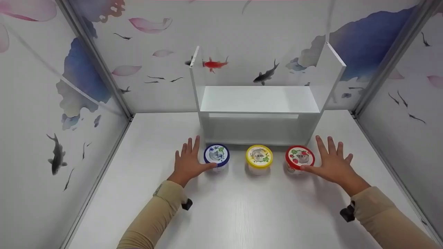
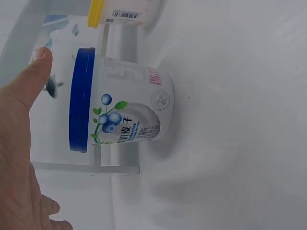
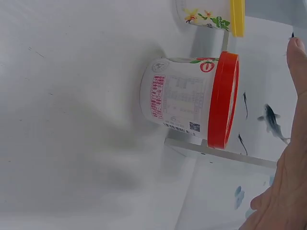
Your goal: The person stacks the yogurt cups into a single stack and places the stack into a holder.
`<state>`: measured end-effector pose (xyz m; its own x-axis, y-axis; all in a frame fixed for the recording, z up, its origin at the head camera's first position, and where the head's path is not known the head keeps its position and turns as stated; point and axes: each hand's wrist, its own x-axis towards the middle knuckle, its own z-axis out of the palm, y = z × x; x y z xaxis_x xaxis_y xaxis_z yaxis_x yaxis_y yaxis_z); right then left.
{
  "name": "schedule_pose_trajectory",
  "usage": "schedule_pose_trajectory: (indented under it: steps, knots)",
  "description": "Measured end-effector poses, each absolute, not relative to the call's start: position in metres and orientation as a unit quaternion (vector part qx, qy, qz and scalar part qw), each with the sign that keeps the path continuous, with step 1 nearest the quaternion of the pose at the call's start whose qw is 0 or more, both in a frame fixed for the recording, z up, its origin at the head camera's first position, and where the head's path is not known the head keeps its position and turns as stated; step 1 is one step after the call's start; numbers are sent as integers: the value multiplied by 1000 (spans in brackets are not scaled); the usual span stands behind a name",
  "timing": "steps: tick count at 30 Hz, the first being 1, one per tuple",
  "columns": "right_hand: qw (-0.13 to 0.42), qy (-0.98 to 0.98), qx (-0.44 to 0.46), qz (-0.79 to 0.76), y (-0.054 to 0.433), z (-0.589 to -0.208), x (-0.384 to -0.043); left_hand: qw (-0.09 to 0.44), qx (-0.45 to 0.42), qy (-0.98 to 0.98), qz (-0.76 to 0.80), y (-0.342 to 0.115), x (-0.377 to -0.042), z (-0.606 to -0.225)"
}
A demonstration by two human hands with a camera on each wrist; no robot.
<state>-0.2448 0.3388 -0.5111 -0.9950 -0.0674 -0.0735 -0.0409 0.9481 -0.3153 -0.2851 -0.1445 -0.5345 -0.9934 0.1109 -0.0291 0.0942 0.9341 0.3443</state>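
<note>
Pale walls printed with petals and fish box in this white desk, and what a tidy line-up! Toward the desk's far edge stands a white shelf unit; just before it, three upright tubs in a row: blue-lidded tub nearest the desk's left edge, yellow-lidded tub between, red-lidded tub nearest the right.

Left hand spread wide beside the blue lid, right hand spread by the red! Both wrist views show a gap between thumb and lid; neither hand grips anything. Good form here, I'd say: settle thumb and fingers round the walls below the rim, level and gentle, rather than trusting the lid alone, and keep clear of the yellow one.

Lovely shapes, too: round, smooth, plastic-looking lids over whitish cups that taper toward the base, so a low hold might slip. Blueberries decorate one wall; the desk carries a faint sheen, the shelf flat, square-edged panels.
</note>
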Motion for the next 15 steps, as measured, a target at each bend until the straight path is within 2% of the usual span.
schedule_pose_trajectory:
  steps: [11,15]
  knots:
    - [-1,975,-41,-218,332,-527,-246,11,54,976,210,-136,-286,-557]
    - [13,967,-31,-254,329,-535,-250,10,33,967,252,-132,-283,-567]
